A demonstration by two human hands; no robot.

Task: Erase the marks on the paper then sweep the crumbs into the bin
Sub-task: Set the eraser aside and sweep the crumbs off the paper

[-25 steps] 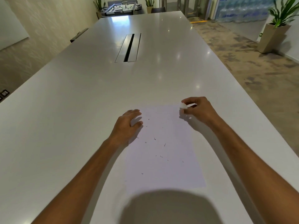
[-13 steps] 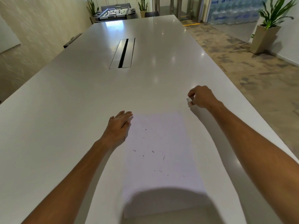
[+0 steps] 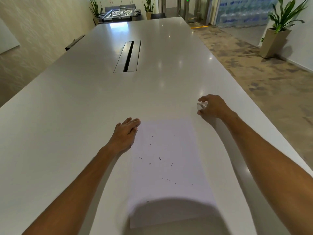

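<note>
A white sheet of paper (image 3: pixel 169 167) lies on the white table (image 3: pixel 84 107) in front of me, with several small dark eraser crumbs (image 3: pixel 160 158) scattered over its middle. My left hand (image 3: pixel 126 132) rests flat, palm down, on the paper's far left corner. My right hand (image 3: pixel 212 107) sits on the table just beyond the paper's far right corner, thumb and fingers pinched on a small white eraser (image 3: pixel 200 106), index finger lifted. No bin is in view.
A metal cable slot (image 3: pixel 127 56) is set into the table's middle, far ahead. The table's right edge (image 3: pixel 279 136) drops to patterned carpet. A potted plant (image 3: pixel 276 38) stands at the right wall. My shadow covers the paper's near end.
My right hand has carried the eraser off the paper's far right corner onto the bare table beyond it. My left hand slid from the sheet's upper area to its left corner.
</note>
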